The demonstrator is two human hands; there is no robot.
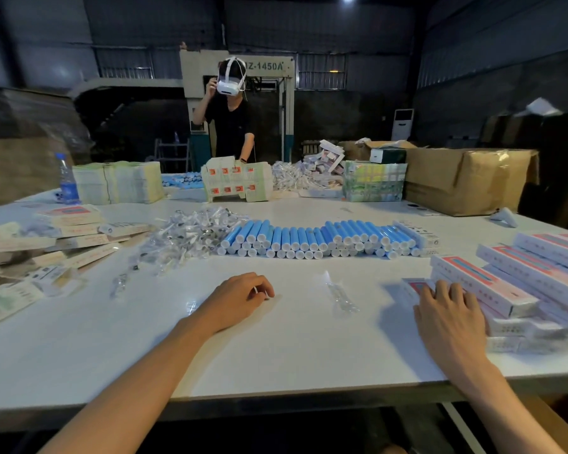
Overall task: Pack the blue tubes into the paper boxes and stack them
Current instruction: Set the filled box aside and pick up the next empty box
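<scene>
As the right hand (450, 311) lies flat with its fingers spread on the top of a paper box (413, 285), the left hand (239, 297) rests on the white table (292, 352) with its fingers curled under; something small and pale shows at the fingertips, but whether it is pinched cannot be told. The box under the right hand sits at the left edge of a stack of boxes (525, 280), long and narrow, slanting from far left to near right. Between the two hands lies a clear plastic packet (340, 297). Beyond them, across the middle of the table, the blue tubes (315, 239) form a row running left to right, piled a few deep, each tube's long axis pointing away from the camera and its white cap facing it. A heap of clear packets (191, 235) touches the row's left end, with loose flat boxes (69, 232) farther left. At the far side stand a water bottle (67, 182), a cardboard carton (466, 180) and a second person (232, 121) wearing a white headset.
</scene>
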